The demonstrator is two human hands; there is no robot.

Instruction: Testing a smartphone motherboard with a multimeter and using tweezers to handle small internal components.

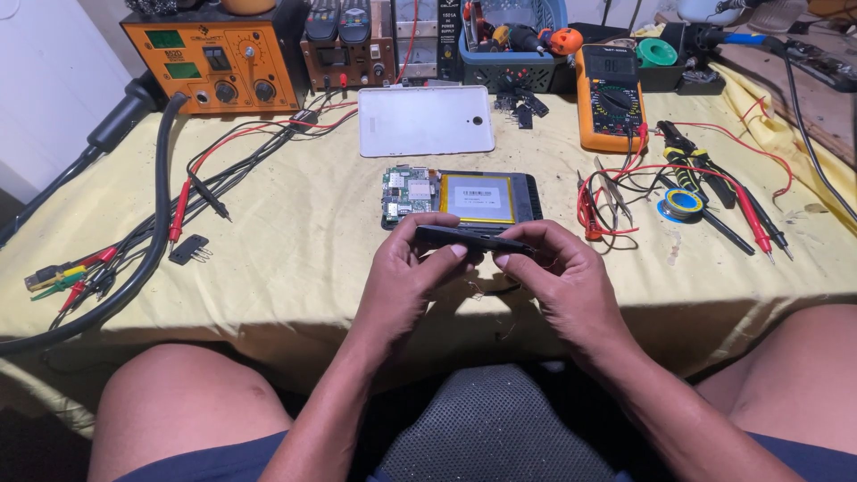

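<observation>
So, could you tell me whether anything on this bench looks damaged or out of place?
The tablet lies opened up, circuit board and battery exposed, its white back cover set apart behind it. Both hands, left and right, hold a narrow black piece above the table edge. Red and black leads sprawl tangled across the yellow cloth.

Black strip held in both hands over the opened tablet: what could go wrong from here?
1. Both hands, left hand and right hand, pinch the thin black strip at its ends; bending could snap it.
2. It hangs just above the opened tablet; a slip might hit the exposed circuit board or battery.
3. Thin wires trail near the table edge under the hands and could snag.
</observation>
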